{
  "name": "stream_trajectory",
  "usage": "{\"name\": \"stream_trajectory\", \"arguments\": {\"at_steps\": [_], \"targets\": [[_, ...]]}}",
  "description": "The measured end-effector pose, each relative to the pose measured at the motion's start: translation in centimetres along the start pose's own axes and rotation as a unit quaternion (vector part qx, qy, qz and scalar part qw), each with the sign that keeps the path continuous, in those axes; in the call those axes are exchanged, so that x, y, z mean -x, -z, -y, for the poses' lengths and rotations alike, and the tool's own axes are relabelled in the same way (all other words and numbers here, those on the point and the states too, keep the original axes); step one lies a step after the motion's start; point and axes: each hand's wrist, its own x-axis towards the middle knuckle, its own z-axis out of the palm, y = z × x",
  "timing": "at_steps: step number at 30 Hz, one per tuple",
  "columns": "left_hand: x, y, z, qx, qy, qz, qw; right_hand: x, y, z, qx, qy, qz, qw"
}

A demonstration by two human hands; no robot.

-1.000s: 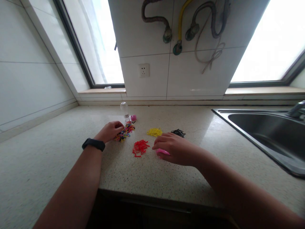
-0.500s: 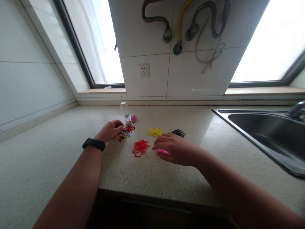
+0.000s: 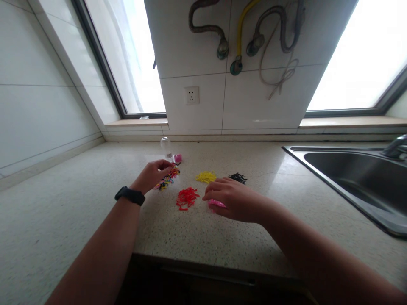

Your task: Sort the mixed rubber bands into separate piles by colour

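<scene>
My left hand (image 3: pixel 155 173), with a dark band on the wrist, pinches at the upper part of a mixed-colour pile of small rubber bands (image 3: pixel 164 183). What sits between its fingertips is too small to make out. My right hand (image 3: pixel 233 199) hovers low over a pile of pink rubber bands (image 3: pixel 216 204), partly hiding it, thumb and fingers apart. A red pile (image 3: pixel 187 197) lies between the hands. Beyond the right hand are a yellow pile (image 3: pixel 206 177) and a black pile (image 3: pixel 238 178).
A clear plastic bottle (image 3: pixel 165 146) stands behind the mixed pile, beside a pink round object (image 3: pixel 177 158). To the right, a steel sink (image 3: pixel 346 178) is set into the speckled counter (image 3: pixel 197 237). The tiled wall carries a socket (image 3: pixel 191 95) and hoses (image 3: pixel 206 29).
My left hand has moved right and slightly away from me across the mixed pile, uncovering its near left part. My right hand has stayed almost in place over the pink pile.
</scene>
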Motion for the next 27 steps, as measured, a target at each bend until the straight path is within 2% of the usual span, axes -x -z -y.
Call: {"name": "stream_trajectory", "arguments": {"at_steps": [9, 14, 20, 27], "targets": [[1.3, -3.0, -5.7, 0.205, -0.011, 0.003, 0.979, 0.0, 0.4, 0.3, 0.013, -0.011, 0.009, 1.000], [1.7, -4.1, -6.9, 0.261, -0.036, -0.010, 0.965, -0.1, 0.4, 0.3, 0.025, -0.013, 0.014, 1.000], [2.2, -5.0, -8.4, 0.318, -0.071, 0.015, 0.945, -0.1, 0.2, 0.2, 0.023, -0.012, 0.008, 1.000], [2.7, -5.1, -9.6, 0.320, -0.080, 0.027, 0.944, -0.2, 0.5, 0.2, 0.015, -0.021, 0.020, 0.999]]}}
